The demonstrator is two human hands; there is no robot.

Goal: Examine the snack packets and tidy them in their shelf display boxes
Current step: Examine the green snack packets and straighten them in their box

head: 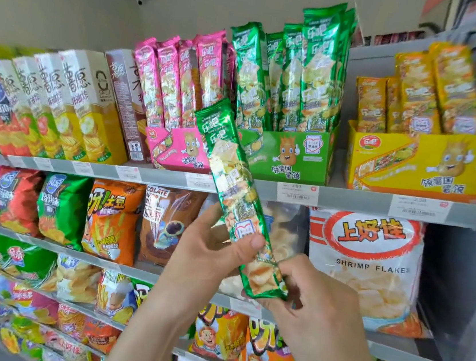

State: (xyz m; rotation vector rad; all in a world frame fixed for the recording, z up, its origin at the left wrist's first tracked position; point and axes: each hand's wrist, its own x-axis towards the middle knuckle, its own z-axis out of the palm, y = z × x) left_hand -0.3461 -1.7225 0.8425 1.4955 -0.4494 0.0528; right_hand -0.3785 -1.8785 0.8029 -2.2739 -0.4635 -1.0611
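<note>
1. Before the snack shelves, a long green packet (236,198) is held in the air between two hands, off the shelf. Its long axis is tilted, with the top end up and to the left and the bottom end down and to the right.
2. The packet is gripped below its middle by the left hand (207,251). The thumb is pressed flat on the front, and the fingers are hidden behind.
3. The bottom end is pinched by the curled fingers of the right hand (314,306), which sits lowest.
4. Up and to the right of the packet's top end, a green box (290,156) is seen on the top shelf, filled with upright packets (312,78) of the same kind.
5. For its return, the packet would probably have to be lifted, stood upright and carried rightward. The left hand is judged nearer the box.
6. A pink box (174,150) stands just left of the green one, and a yellow box (427,167) stands apart on the right.
</note>
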